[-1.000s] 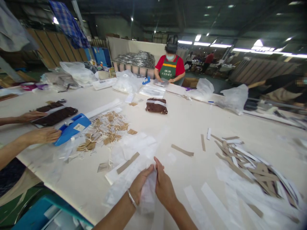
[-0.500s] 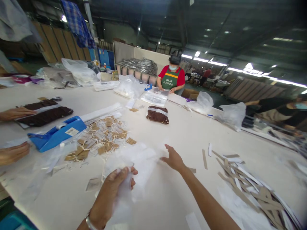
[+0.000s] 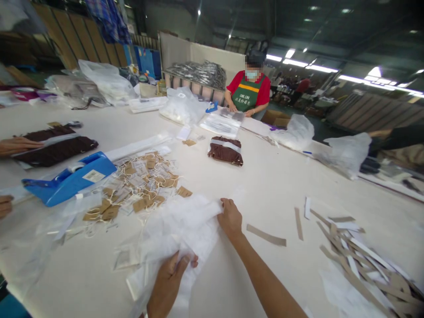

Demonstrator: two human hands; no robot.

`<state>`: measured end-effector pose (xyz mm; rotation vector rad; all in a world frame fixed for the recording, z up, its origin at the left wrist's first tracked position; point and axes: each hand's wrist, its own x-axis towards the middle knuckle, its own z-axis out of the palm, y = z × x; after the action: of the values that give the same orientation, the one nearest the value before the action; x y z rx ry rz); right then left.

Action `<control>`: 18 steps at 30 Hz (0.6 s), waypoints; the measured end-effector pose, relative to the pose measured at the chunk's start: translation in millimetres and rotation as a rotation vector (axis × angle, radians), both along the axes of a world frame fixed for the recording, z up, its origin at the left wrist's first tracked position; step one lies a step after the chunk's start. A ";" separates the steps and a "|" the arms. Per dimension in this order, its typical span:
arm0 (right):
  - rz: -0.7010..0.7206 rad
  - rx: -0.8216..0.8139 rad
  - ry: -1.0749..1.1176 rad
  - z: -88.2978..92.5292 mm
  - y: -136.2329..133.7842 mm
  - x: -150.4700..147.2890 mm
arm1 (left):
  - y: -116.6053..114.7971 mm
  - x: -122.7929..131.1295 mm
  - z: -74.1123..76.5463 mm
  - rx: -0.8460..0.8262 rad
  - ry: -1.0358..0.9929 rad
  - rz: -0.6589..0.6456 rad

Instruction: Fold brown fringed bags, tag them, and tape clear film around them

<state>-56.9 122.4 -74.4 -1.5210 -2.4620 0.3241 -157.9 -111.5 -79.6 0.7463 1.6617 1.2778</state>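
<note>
A thin, crumpled white sheet (image 3: pixel 188 221), like tissue paper, spreads between my two hands above the table. My left hand (image 3: pixel 174 276) is closed on its near edge, thumb on top. At the sheet's far right corner, my right hand (image 3: pixel 231 218) pinches it between thumb and fingers. Just beyond lies a heap of brown tags with white strings (image 3: pixel 142 203). A strip of grey-brown card (image 3: pixel 266 235) rests to the right of my right hand. Farther back sits a dark brown fringed bundle (image 3: pixel 225 154) with a pale band around it.
A blue tape dispenser (image 3: pixel 71 179) stands at left, near a co-worker's hand (image 3: pixel 20 145) on another brown bundle (image 3: pixel 59 148). Loose card strips (image 3: pixel 361 260) pile up at right. Across the table (image 3: pixel 265 190) a person in a green apron (image 3: pixel 247 95) works beside plastic bags (image 3: pixel 183 106).
My right hand was open and apart from the sheet; now it has closed on the corner. The sheet is spread wider, and the view has shifted slightly. The co-worker's lower hand has drawn left.
</note>
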 end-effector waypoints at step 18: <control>-0.209 -0.159 -0.054 9.7 118.2 33.9 | 3.7 2.3 1.0 -0.076 -0.139 0.121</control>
<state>-23.0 240.6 -64.7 -1.8556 -2.3370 0.4546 -155.6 -107.8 -78.6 0.5067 1.6525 1.3119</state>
